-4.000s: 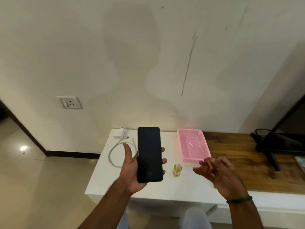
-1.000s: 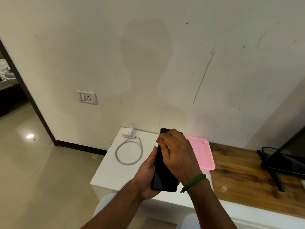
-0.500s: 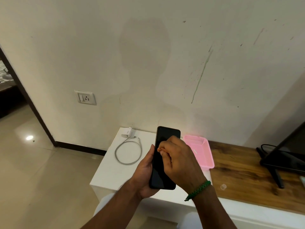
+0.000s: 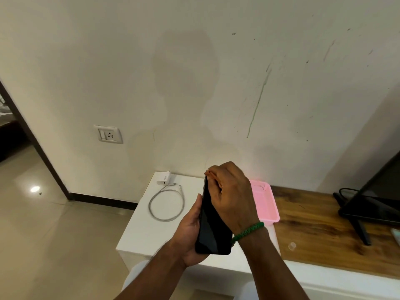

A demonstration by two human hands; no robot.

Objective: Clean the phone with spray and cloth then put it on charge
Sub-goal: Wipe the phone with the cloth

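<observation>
A black phone (image 4: 211, 230) with a dark screen stands nearly upright in my left hand (image 4: 190, 234), which grips its left edge and back. My right hand (image 4: 233, 195), wearing a green wrist band, has its fingers bunched and pressed on the top of the screen; whether anything is under the fingers is hidden. A white charger plug (image 4: 164, 180) with its looped cable (image 4: 166, 204) lies on the white table (image 4: 147, 232) to the left of the phone. No spray bottle or cloth shows.
A wall socket (image 4: 108, 134) sits on the wall up to the left. A pink basket (image 4: 268, 208) stands behind my right hand. A small clear cap (image 4: 292, 246) lies on the wooden top (image 4: 313, 230). A dark screen on a stand (image 4: 374, 204) is at the right.
My right hand came onto the phone and now rubs its screen; in the last half second it slid from mid-screen up to the top edge. The left hand keeps holding the phone.
</observation>
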